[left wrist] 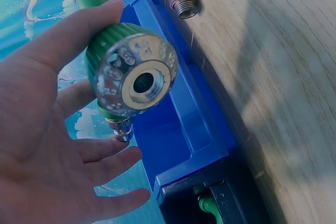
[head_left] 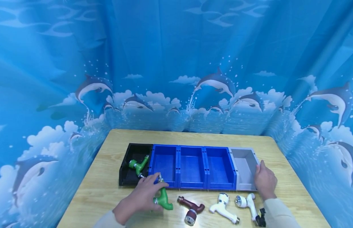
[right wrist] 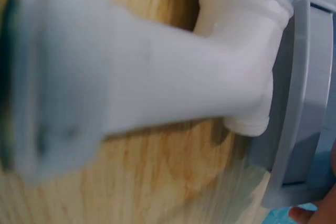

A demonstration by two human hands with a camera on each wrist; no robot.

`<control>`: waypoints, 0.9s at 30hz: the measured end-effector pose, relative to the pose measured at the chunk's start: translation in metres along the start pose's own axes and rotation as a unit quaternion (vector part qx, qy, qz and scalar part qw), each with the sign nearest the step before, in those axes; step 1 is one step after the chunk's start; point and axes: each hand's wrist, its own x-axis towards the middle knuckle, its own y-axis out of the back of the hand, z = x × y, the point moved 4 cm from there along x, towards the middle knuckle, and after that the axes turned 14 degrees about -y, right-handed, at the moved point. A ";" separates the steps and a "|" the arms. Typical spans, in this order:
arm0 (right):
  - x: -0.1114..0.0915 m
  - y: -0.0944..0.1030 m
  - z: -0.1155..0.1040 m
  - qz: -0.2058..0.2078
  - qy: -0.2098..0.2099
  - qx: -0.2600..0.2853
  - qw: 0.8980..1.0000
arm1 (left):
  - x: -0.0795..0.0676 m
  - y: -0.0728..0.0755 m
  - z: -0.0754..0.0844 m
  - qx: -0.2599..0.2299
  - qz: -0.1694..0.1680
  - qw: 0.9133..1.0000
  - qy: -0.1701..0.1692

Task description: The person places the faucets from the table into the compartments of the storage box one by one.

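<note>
In the head view my left hand (head_left: 148, 193) holds a green tap (head_left: 163, 199) in front of the black bin (head_left: 125, 180) and the first blue bin. The left wrist view shows the tap's ribbed green handle with its silver cap (left wrist: 136, 74) between thumb and fingers, the other fingers spread. A second green tap (head_left: 140, 166) lies inside the black bin. My right hand (head_left: 266, 180) grips the right wall of the grey bin (head_left: 244, 153); only bits of its fingers (right wrist: 302, 214) show in the right wrist view.
Three blue bins (head_left: 192, 152) stand joined between the black and grey ones. Along the front of the wooden table (head_left: 88, 202) lie a dark red tap (head_left: 193, 207), a white tap (head_left: 222, 209) and another white tap (head_left: 251, 205) by the right wrist. A dolphin-print curtain (head_left: 176, 63) surrounds the table.
</note>
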 end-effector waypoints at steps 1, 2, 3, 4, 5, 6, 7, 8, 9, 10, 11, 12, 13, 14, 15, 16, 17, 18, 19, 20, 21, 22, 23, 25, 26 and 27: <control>0.000 0.000 0.000 0.003 -0.001 -0.004 1.000 | 0.000 0.000 0.000 -0.001 0.000 1.000 -0.001; 0.000 0.000 -0.001 0.006 0.000 -0.006 1.000 | 0.000 0.000 0.000 -0.002 0.000 1.000 -0.001; 0.000 0.001 -0.002 0.010 0.003 -0.009 1.000 | 0.000 0.000 0.000 -0.004 -0.001 1.000 -0.001; 0.000 0.001 -0.002 0.010 0.004 -0.013 1.000 | -0.001 0.000 0.000 -0.005 -0.001 1.000 -0.001; 0.000 0.001 -0.003 0.009 0.006 -0.016 1.000 | -0.001 0.000 0.000 -0.007 -0.001 1.000 -0.001; -0.001 0.000 -0.003 0.006 0.006 -0.018 1.000 | -0.001 0.000 0.000 -0.008 -0.001 1.000 -0.002; -0.001 0.000 -0.004 0.005 0.007 -0.019 1.000 | -0.001 -0.001 0.000 -0.008 -0.001 1.000 -0.001; -0.001 0.000 -0.004 0.002 0.007 -0.019 1.000 | -0.001 0.000 -0.001 -0.007 -0.001 1.000 -0.001; -0.001 0.000 -0.004 -0.001 0.005 -0.018 1.000 | -0.002 0.000 -0.001 -0.006 0.000 1.000 0.001; -0.001 -0.001 -0.004 -0.005 0.003 -0.016 1.000 | -0.002 0.000 -0.002 -0.006 0.001 1.000 0.001; -0.001 -0.001 -0.003 -0.007 0.003 -0.014 1.000 | -0.002 0.000 -0.002 -0.004 0.002 1.000 0.002; -0.001 -0.001 -0.003 -0.007 0.004 -0.011 1.000 | -0.003 0.001 -0.002 -0.003 0.003 1.000 0.003; -0.001 -0.002 -0.003 -0.007 0.005 -0.009 1.000 | -0.003 0.001 -0.003 -0.003 0.004 1.000 0.004; 0.000 -0.002 -0.002 -0.008 0.005 -0.009 1.000 | -0.003 0.002 -0.003 -0.003 0.004 1.000 0.005; 0.000 -0.003 -0.002 -0.010 0.006 -0.008 1.000 | -0.002 0.002 -0.004 -0.004 0.005 1.000 0.006; 0.000 -0.003 -0.001 -0.011 0.006 -0.006 1.000 | -0.002 0.003 -0.004 -0.004 0.006 1.000 0.007; 0.000 -0.003 -0.001 -0.011 0.007 -0.005 1.000 | -0.002 0.004 -0.004 -0.005 0.007 1.000 0.008; 0.001 -0.004 0.000 -0.012 0.006 -0.004 1.000 | -0.002 0.004 -0.005 -0.005 0.009 1.000 0.009; 0.001 -0.004 0.001 -0.014 0.006 -0.003 1.000 | -0.001 0.005 -0.005 -0.005 0.010 1.000 0.009; 0.001 -0.005 0.001 -0.015 0.005 -0.001 1.000 | -0.001 0.006 -0.006 -0.003 0.012 1.000 0.009; 0.001 -0.005 0.001 -0.015 0.004 0.000 1.000 | -0.001 0.006 -0.006 -0.002 0.013 1.000 0.008; 0.001 -0.005 0.002 -0.016 0.004 0.001 1.000 | -0.001 0.007 -0.007 -0.001 0.014 1.000 0.007; 0.002 -0.005 0.002 -0.017 0.003 0.002 1.000 | -0.001 0.007 -0.008 0.002 0.015 1.000 0.006; 0.001 -0.005 0.002 -0.018 0.002 0.003 1.000 | 0.000 0.008 -0.010 0.005 0.014 1.000 0.005; 0.001 -0.005 0.002 -0.019 0.001 0.004 1.000 | 0.000 0.009 -0.011 0.006 0.011 1.000 0.004; 0.001 -0.005 0.002 -0.020 0.001 0.004 1.000 | 0.000 0.010 -0.011 0.005 0.010 1.000 0.003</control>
